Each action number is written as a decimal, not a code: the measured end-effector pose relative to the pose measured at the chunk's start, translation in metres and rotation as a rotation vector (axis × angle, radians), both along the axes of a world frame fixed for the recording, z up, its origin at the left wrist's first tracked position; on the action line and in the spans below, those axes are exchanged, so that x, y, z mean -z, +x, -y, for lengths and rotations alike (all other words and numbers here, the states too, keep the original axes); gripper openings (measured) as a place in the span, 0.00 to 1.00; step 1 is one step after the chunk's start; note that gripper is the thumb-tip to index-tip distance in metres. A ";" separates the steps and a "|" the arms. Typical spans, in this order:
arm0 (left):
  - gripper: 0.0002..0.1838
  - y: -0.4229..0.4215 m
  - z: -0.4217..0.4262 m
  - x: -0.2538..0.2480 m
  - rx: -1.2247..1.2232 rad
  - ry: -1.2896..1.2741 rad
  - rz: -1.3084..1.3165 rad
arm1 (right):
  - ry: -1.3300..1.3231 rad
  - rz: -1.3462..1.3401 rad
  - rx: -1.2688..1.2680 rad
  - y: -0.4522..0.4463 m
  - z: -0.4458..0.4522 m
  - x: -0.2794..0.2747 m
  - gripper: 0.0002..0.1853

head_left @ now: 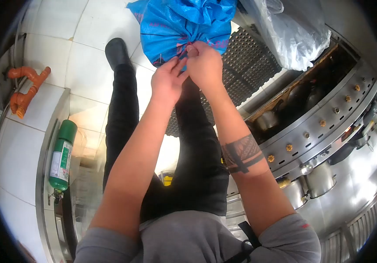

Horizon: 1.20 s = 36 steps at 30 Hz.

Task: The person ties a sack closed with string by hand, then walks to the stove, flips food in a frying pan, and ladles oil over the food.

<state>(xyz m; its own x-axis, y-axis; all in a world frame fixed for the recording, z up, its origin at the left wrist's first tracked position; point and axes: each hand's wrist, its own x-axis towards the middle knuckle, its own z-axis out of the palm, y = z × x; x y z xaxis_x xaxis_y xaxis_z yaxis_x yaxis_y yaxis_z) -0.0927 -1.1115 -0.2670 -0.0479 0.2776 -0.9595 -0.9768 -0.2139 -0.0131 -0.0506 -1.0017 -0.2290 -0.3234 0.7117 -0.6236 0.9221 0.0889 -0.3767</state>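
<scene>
A bulging blue woven sack (pixel 184 30) with pinkish-red print stands in front of me, its neck gathered into tight folds. At the gathered neck my right hand (pixel 205 66) is closed, thumb and finger pinching the blue material. Close against it is my left hand (pixel 167 81), its fingers bent inward and their tips near the sack's lower side. What lies between the left fingertips is too small to make out. Reddish strands show at the gather, partly covered by the fingers.
A translucent plastic bag (pixel 291 33) hangs at upper right, beside a steel stove (pixel 302 142) with brass knobs. Below it are metal pots (pixel 320 179). A black perforated mat (pixel 245 65) lies on the tiled floor. At left are a green cylinder (pixel 63 155) and orange pipe (pixel 30 90).
</scene>
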 end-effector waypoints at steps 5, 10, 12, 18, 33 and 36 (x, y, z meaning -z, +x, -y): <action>0.07 -0.004 0.011 -0.013 0.479 -0.107 -0.213 | -0.179 -0.329 0.201 0.015 0.002 0.008 0.09; 0.06 -0.024 0.010 -0.036 0.671 -0.109 -0.363 | 0.159 -0.361 -0.494 0.041 -0.020 0.007 0.13; 0.06 -0.036 0.006 -0.053 0.642 -0.025 -0.257 | 0.171 -0.421 -0.554 0.044 -0.029 0.010 0.13; 0.10 -0.049 -0.015 -0.074 0.514 0.254 -0.013 | 0.230 -0.591 -0.571 0.051 -0.029 0.026 0.17; 0.16 -0.062 -0.023 -0.029 0.672 0.270 -0.135 | -0.136 -0.493 0.563 0.034 0.017 0.035 0.09; 0.26 -0.052 -0.025 -0.081 0.868 0.512 -0.425 | -0.147 -0.614 0.735 0.036 0.028 0.047 0.09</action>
